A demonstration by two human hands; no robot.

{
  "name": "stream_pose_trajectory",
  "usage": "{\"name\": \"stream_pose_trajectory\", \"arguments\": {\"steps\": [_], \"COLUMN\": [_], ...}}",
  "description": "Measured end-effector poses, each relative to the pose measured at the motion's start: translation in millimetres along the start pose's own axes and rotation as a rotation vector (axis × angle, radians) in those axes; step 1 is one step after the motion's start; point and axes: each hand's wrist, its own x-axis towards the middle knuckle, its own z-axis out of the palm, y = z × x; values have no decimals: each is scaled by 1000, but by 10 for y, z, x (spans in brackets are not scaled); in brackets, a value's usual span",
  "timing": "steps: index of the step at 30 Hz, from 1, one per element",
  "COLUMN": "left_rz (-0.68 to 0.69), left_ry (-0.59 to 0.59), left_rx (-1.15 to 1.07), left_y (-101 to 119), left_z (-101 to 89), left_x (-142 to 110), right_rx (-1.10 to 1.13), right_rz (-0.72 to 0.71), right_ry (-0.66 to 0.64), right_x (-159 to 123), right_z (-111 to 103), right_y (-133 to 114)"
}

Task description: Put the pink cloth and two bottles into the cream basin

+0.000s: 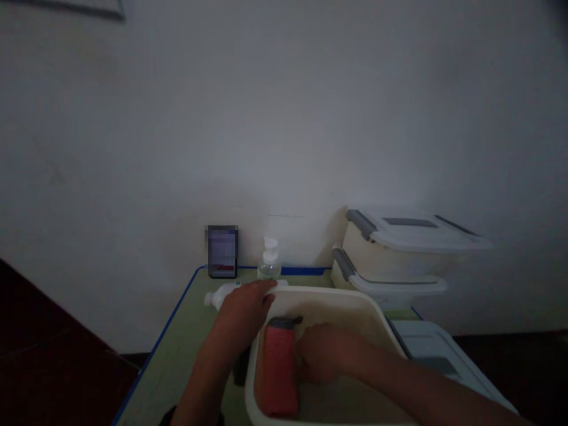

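Note:
A cream plastic bin [377,322] stands on the table in front of me. My left hand [248,307] grips its far left corner, the fingers over the rim and the thumb on the inner side. Inside, along the left wall, lies a red oblong item [280,370] with a dark grey band and a small dark tab at its far end; its exact kind is unclear. My right hand [326,353] reaches into the bin just right of the red item, fingers curled downward. Its fingertips are hidden, so whatever they hold does not show.
Behind the bin are a clear pump bottle [269,269] and a white bottle [218,296] on its side. A phone or tablet [223,253] leans at the wall. Two lidded boxes [386,254] are stacked at right; a pale lid [437,349] lies nearer, beside the bin.

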Motion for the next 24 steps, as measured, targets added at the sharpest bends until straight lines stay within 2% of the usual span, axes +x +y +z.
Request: {"name": "stream_pose_trajectory", "arguments": {"steps": [3, 6, 9, 12, 17, 22, 24], "left_rz": [40, 64, 71, 83, 77, -36, -78], "left_ry": [-20, -30, -22, -30, -62, 103, 125], "left_rx": [39, 61, 78, 70, 24, 81, 107], "left_y": [98, 184, 198, 138, -151, -581, -713], "left_z": [22, 89, 136, 109, 40, 121, 162], "left_x": [-71, -108, -86, -50, -3, 77, 108], "right_rx": [-65, -13, 146, 187, 218, 197, 216], "right_rz": [13, 31, 11, 52, 66, 20, -6], "right_ry": [57, 216, 250, 267, 220, 200, 204], "right_x": [-306, -625, -820, -851, -772, -818, -828], "right_z": [-283, -453, -465, -407, -360, -368, -366], "right_y": [2, 73, 243, 439, 577, 584, 609]}}
